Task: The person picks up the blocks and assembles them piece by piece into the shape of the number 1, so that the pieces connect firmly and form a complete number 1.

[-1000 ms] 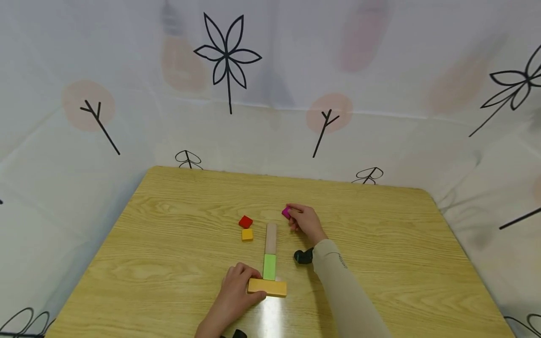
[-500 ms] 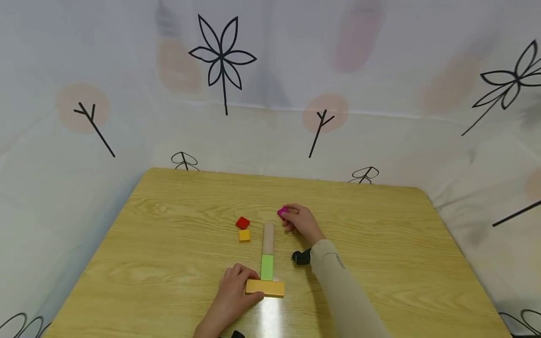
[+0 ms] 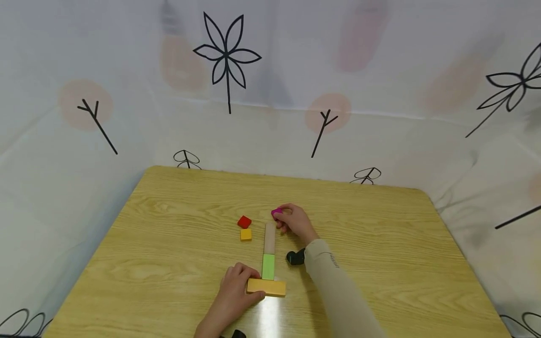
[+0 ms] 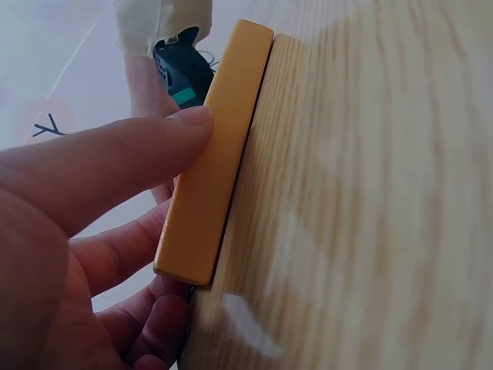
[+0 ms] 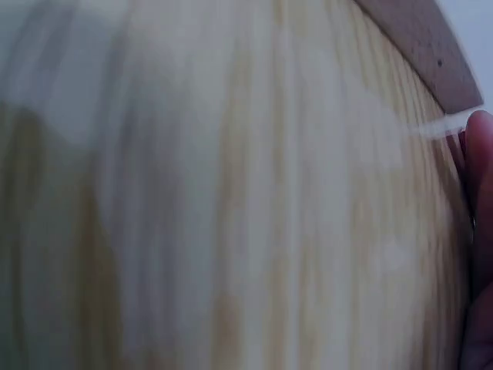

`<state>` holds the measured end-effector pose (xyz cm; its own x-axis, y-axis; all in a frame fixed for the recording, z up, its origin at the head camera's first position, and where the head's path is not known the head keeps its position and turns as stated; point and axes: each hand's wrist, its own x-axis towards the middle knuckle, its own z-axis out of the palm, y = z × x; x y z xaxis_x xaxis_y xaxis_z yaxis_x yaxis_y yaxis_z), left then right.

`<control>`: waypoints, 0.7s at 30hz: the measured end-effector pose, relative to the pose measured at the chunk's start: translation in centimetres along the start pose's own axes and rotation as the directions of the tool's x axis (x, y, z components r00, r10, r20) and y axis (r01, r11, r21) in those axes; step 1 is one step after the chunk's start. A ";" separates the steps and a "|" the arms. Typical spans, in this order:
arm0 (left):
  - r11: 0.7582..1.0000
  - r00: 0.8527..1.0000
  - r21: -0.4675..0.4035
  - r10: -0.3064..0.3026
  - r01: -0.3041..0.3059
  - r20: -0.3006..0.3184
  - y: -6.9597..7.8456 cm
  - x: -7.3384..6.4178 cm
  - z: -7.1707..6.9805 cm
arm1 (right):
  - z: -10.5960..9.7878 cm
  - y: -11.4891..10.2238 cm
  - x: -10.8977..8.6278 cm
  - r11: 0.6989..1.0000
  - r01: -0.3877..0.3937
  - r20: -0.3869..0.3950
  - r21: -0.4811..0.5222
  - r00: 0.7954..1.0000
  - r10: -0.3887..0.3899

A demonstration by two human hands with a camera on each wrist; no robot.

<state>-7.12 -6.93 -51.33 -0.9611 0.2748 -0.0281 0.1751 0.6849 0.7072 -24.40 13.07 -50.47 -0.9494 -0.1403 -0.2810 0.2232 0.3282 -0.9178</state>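
Observation:
My left hand point(image 3: 236, 290) grips the left end of a long orange block point(image 3: 270, 287), thumb on the near side and fingers at the far side. In the left wrist view this orange block point(image 4: 219, 154) lies on the wood under the thumb. A light green block point(image 3: 268, 266) meets its far side, and a pale wooden block point(image 3: 269, 238) continues the line away from me. Just beyond that line's far end, my right hand point(image 3: 295, 220) pinches a small magenta block point(image 3: 276, 213) between thumb and fingers. The right wrist view catches only fingertips point(image 5: 481, 154) at its right edge.
Left of the pale block lie a red block point(image 3: 244, 222) and a yellow block point(image 3: 246, 235), close together. The wooden table point(image 3: 169, 263) reaches back to a patterned white cloth point(image 3: 270, 141). A black wrist camera point(image 3: 296, 257) sits by the right cuff.
My right hand has moved left with the magenta block, toward the far end of the block line. The left hand stays at the orange block.

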 end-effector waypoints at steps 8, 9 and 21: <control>1.000 1.000 0.008 0.004 -0.004 -0.012 0.0 0.0 0.1 | 0.3 0.1 0.3 0.991 0.003 -0.056 -0.134 0.998 -0.011; 1.000 1.000 0.008 0.004 -0.004 -0.013 0.0 0.0 0.1 | 0.3 0.2 0.3 0.989 0.005 -0.066 -0.150 0.998 -0.015; 1.000 1.000 -0.001 0.000 0.000 -0.007 0.1 -0.1 0.1 | 0.4 0.6 0.2 0.976 0.014 -0.082 -0.217 0.996 -0.032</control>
<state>-6.97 -6.88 -51.33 -0.9625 0.2704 -0.0233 0.1751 0.6843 0.7079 -24.37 12.91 -51.18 -0.9710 -0.0735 -0.2273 0.1570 0.5210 -0.8390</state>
